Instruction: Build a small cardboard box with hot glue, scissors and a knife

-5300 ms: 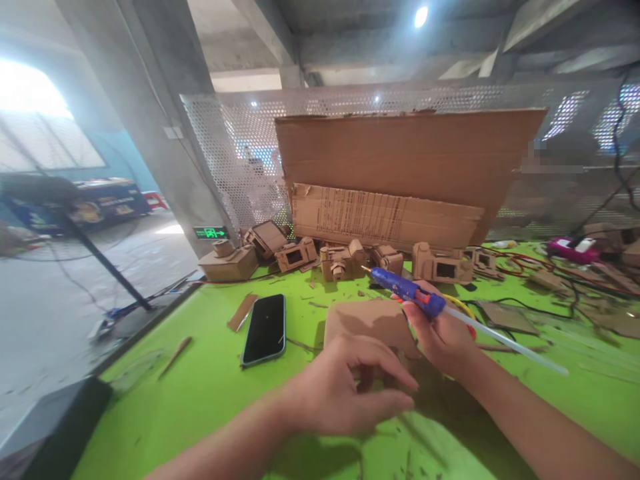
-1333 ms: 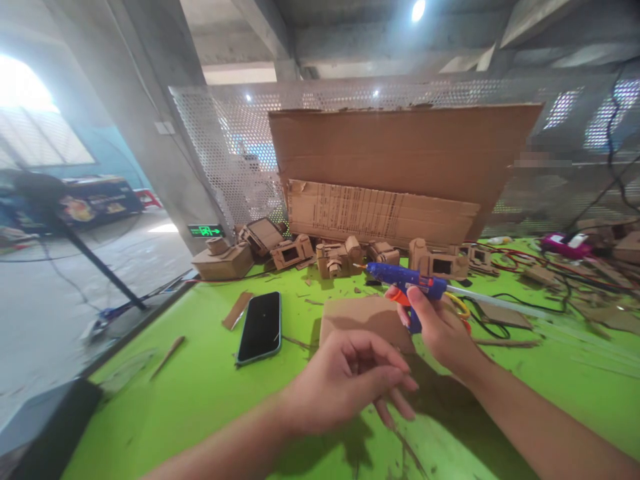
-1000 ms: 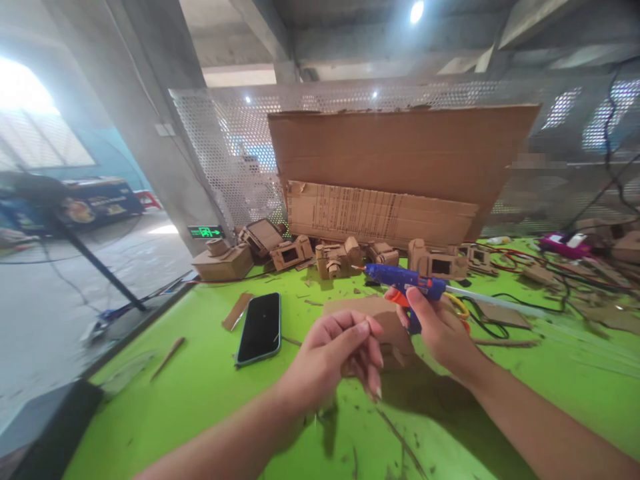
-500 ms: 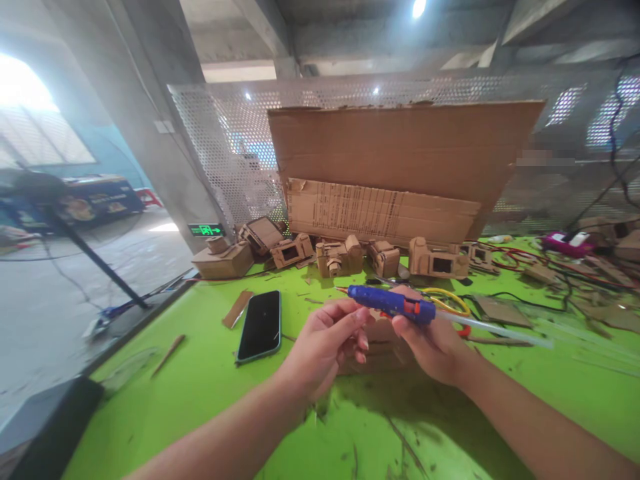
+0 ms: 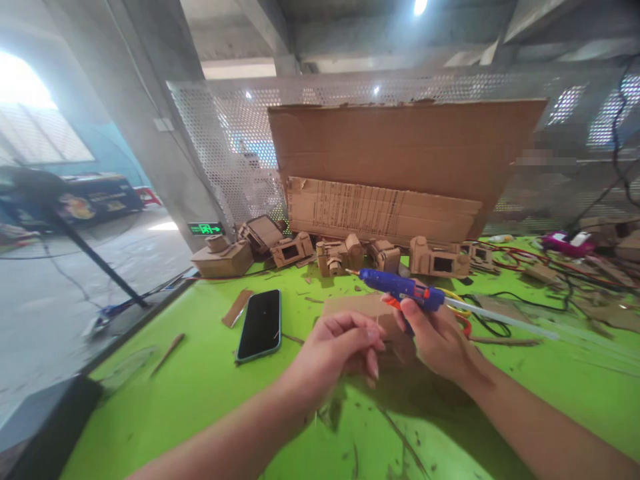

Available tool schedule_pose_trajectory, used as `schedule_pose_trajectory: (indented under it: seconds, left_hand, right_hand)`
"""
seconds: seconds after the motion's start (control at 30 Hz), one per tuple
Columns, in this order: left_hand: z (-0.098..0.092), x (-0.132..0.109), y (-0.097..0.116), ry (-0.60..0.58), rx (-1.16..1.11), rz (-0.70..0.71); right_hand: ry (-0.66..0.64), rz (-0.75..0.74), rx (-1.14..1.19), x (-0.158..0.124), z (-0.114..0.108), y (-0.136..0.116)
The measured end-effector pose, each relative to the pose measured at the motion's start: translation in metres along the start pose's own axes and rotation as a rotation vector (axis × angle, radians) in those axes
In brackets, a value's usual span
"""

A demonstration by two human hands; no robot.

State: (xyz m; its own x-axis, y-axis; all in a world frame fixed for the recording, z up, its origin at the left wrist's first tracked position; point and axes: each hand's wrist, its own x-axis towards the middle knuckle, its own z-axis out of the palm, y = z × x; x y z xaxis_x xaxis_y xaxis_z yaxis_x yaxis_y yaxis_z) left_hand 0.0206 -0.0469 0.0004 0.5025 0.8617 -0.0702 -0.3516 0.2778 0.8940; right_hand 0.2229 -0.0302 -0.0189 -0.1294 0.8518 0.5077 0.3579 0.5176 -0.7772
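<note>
A blue hot glue gun (image 5: 400, 288) with an orange trigger is gripped in my right hand (image 5: 440, 337). Its nozzle points left, and a clear glue stick (image 5: 500, 313) juts from its back end. Just left of and below the gun, my left hand (image 5: 345, 347) is closed, thumb pressed to the fingertips; whatever is in the pinch is too small or hidden to make out. A brown cardboard piece (image 5: 345, 305) lies on the green table behind and beneath my hands, partly covered by them.
Several cardboard camera-shaped models (image 5: 440, 260) line the back of the table, before a large cardboard sheet (image 5: 400, 143). A phone (image 5: 260, 325) and a cardboard strip (image 5: 237, 308) lie left. Cables (image 5: 520, 257) and scraps clutter the right side.
My right hand has lifted the glue gun slightly up and moved it right, away from my left hand. My left hand has shifted a little right and down, still closed.
</note>
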Motion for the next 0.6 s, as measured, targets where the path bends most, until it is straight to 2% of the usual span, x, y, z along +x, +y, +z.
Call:
schedule_pose_trajectory:
  seconds: [0.13,0.27,0.47,0.6]
  left_hand:
    - [0.006,-0.013,-0.007,-0.204,0.215,-0.142]
    - [0.009,-0.022,-0.009,-0.294,0.275,-0.195]
    - [0.002,-0.013,-0.002,-0.22,0.276,-0.103]
    - [0.001,-0.005,-0.003,-0.098,0.082,0.032]
  right_hand:
    - [0.035,0.048,0.054,0.002,0.001,0.004]
    - [0.042,0.053,0.03,0.002,0.002,0.004]
    - [-0.002,0.03,-0.041,0.001,0.001,-0.002]
    - [-0.014,-0.098,-0.123,0.004,0.0,-0.007]
